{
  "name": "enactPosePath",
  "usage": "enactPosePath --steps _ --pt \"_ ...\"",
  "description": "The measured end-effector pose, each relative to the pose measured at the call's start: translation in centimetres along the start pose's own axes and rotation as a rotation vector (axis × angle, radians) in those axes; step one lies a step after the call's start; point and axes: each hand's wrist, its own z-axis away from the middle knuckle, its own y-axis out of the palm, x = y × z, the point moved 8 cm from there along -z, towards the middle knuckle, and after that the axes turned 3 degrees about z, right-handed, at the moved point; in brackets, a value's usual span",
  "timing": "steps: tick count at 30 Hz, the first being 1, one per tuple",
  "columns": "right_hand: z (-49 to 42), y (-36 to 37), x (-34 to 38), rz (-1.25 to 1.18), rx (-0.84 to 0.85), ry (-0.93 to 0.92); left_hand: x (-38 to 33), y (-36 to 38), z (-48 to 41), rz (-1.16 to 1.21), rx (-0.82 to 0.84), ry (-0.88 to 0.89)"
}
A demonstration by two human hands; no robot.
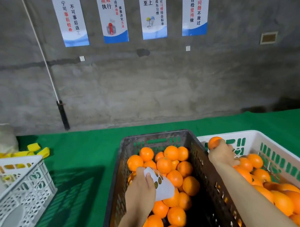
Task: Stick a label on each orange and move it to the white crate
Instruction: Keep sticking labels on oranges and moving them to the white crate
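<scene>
The right hand (222,155) grips one orange (214,141) over the white crate (243,134), which holds a dozen or so. The left hand (141,191) pinches one label sheet (162,185) above the dark crate (203,163), heaped with oranges (171,177). A second white crate (21,189) sits well left of that hand on the table (86,150).
</scene>
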Motion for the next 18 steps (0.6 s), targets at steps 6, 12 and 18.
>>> enactPosePath --steps 6,12,18 --pt "-0.5 0.8 -0.2 0.115 0.138 -0.118 -0.3 0.2 -0.1 0.003 0.011 0.012" --pt "-0.9 0.1 -1.6 0.053 0.243 -0.347 -0.5 0.1 0.0 0.008 0.005 0.008" --pt "-0.7 0.0 -3.9 0.142 0.469 -0.361 -2.7 -1.1 0.3 0.161 -0.115 0.053"
